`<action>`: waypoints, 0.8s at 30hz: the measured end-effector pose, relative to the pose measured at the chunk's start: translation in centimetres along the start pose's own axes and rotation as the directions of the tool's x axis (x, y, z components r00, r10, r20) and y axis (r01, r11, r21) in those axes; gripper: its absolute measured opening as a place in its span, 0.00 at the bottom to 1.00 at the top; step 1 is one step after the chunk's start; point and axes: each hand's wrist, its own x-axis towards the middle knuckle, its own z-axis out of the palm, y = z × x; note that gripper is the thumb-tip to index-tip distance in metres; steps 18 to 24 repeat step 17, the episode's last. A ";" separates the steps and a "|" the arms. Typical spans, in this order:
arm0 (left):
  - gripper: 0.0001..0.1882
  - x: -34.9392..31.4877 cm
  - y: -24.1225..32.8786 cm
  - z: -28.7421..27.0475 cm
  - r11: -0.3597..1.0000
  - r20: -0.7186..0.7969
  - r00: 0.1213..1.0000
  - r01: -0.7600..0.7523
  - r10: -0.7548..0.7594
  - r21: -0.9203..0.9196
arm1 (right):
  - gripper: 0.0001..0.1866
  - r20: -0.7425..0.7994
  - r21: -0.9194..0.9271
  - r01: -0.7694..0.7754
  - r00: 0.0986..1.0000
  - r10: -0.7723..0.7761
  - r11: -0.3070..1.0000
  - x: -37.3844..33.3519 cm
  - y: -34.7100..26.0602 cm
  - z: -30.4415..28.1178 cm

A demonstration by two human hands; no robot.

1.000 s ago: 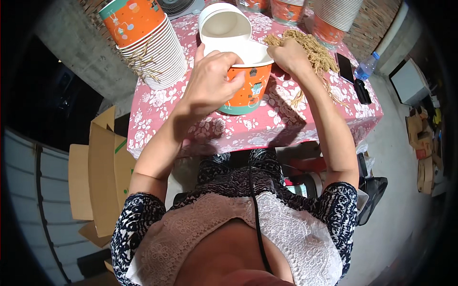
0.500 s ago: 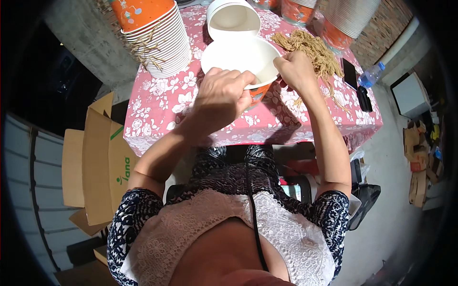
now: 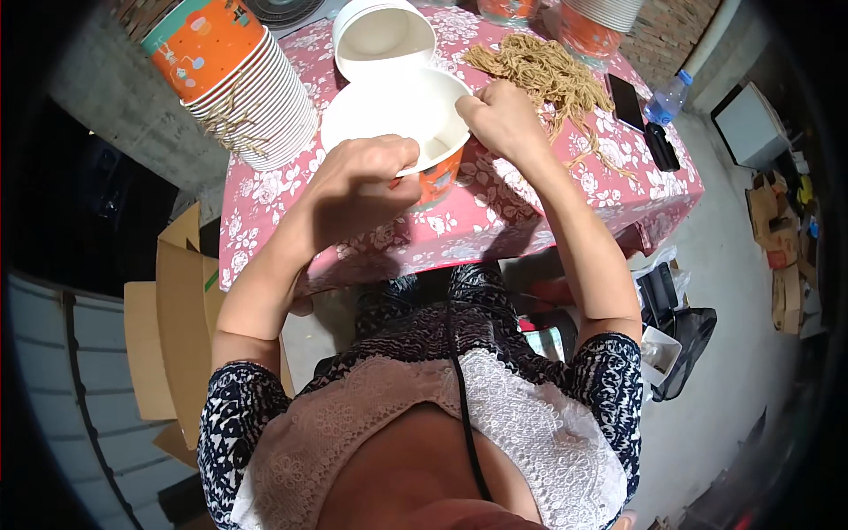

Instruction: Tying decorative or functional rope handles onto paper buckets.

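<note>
A paper bucket (image 3: 439, 179), white inside with an orange printed outside, stands on the table with its mouth tilted toward me. My left hand (image 3: 367, 170) is curled closed at its near left rim, thumb toward the orange wall. At the right rim, my right hand (image 3: 502, 122) is closed with thumb and forefinger pinched together. Whatever either hand pinches is hidden by the fingers. Just beyond my right hand lies a loose heap of tan twisted cords (image 3: 552, 78), some strands trailing toward me. Behind the bucket another white bucket (image 3: 386, 42) rests on its side, mouth facing me.
A tall nested stack of orange buckets (image 3: 252, 106) with cord pieces on its side leans at the left. More stacked buckets (image 3: 594, 31) stand far right. A phone (image 3: 625, 102), water bottle (image 3: 669, 99) and black case (image 3: 661, 147) lie on the flowered tablecloth (image 3: 442, 231). Cardboard box (image 3: 181, 327) lower left.
The whole view has shifted, so the table things sit further left. My left hand has curled tighter at the near rim. My right hand stays closed at the right rim.
</note>
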 end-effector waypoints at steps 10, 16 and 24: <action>0.15 -0.8 1.1 0.7 0.990 -0.230 0.964 0.118 -0.133 -0.078 | 0.13 -0.121 0.565 -0.186 0.945 0.303 0.804 -3.3 9.1 -4.9; 0.09 -2.2 0.8 1.3 0.991 -0.548 0.830 -0.131 0.101 -0.015 | 0.08 -0.457 0.458 -0.253 0.755 0.470 0.852 -9.5 21.4 -9.3; 0.10 -2.9 1.0 1.6 0.981 -0.531 0.846 -0.146 0.057 -0.127 | 0.08 -0.469 0.375 -0.329 0.739 0.483 0.867 -10.7 22.2 -9.9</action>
